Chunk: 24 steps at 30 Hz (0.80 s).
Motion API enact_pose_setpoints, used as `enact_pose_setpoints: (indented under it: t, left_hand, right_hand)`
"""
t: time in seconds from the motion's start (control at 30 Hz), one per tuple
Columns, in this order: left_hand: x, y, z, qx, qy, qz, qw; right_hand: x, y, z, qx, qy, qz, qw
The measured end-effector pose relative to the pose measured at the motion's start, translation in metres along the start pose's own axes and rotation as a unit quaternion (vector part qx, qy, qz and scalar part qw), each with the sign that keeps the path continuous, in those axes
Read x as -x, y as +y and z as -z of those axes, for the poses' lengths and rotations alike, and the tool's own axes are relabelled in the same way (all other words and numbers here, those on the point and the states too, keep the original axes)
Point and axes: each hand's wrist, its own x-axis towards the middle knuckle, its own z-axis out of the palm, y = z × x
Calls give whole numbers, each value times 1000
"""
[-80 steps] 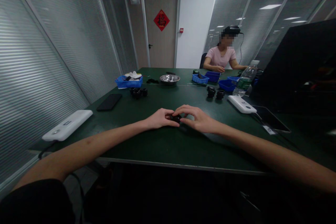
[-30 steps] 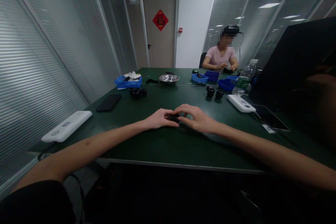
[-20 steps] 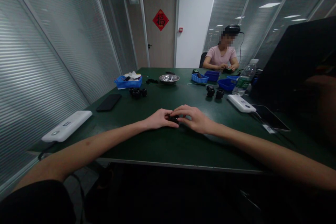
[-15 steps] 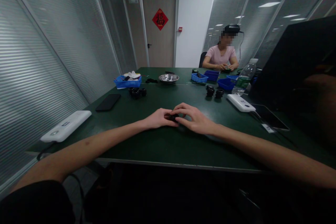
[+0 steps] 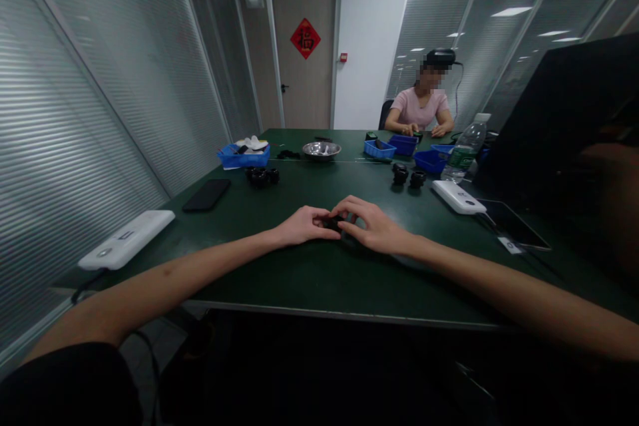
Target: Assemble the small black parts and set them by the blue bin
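Observation:
A small black part (image 5: 331, 221) sits low over the green table (image 5: 299, 279), mostly covered by my fingers, so its exact kind is hidden. My left hand (image 5: 305, 225) grips it from the left, thumb nearest me and fingers on the far side. From the right, my right hand (image 5: 367, 225) has its thumb and bent fingertips on the same part. Beyond my hands stand black, rounded parts: one group (image 5: 260, 176) to the left and another group (image 5: 401, 174) to the right.
Farther back are a metal bowl (image 5: 321, 150), blue trays (image 5: 244, 155) and a water bottle (image 5: 465, 148). White power banks (image 5: 127, 239) and dark phones (image 5: 206, 195) lie at both sides. A dark monitor (image 5: 564, 106) rises at right. A person (image 5: 422, 106) sits across the table.
My hands stay around the black part; the right fingers have shifted very slightly. Across the table, the person's hands have moved apart, one shifting toward the blue trays with a small object.

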Motion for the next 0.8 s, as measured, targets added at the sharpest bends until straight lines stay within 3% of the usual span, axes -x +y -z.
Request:
enact_pose_setpoints:
  t: [0.2,0.43,0.63,0.8]
  left_hand:
    - [-1,-1,0,1,8,-14,1000]
    - [1,1,2,-1,-20,-6,1000]
    - [-1,0,1,-4,0,-13,1000]
    - [0,2,0,10,-5,-2,1000]
  right_hand:
    - [2,-1,2,-25,-12,37,999]
    - [0,5,-2,25,5,-17,1000]
    - [1,5,4,-17,-34,45,998]
    - [0,3,1,17,3,15,1000]
